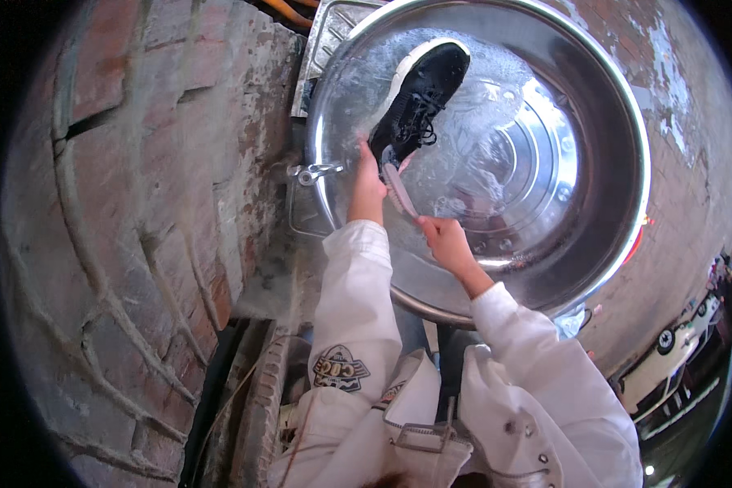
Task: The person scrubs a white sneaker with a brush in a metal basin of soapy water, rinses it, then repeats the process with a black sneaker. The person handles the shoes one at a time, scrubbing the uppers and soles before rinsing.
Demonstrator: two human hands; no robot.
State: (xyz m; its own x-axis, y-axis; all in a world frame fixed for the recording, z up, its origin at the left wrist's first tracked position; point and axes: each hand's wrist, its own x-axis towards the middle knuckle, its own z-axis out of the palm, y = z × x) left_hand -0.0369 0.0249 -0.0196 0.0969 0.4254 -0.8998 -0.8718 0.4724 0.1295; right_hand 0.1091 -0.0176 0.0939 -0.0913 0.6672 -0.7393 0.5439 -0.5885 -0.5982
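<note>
A black lace-up sneaker (418,91) with a white sole edge is held over a large round metal basin (637,122) that has water and some foam in it. My left hand (372,174) grips the shoe at its heel end, with part of the hand hidden behind the shoe. In my right hand (451,244) is the handle of a pale pink scrub brush (402,192); its head lies at the heel opening, near the left hand. The bristles face the left wrist.
A brick wall (140,183) rises close on the left. A small metal tap (311,174) stands at the basin's left rim, beside a metal tray (335,30). A tyre (268,390) leans below left. Parked vehicles (665,354) are at the far lower right.
</note>
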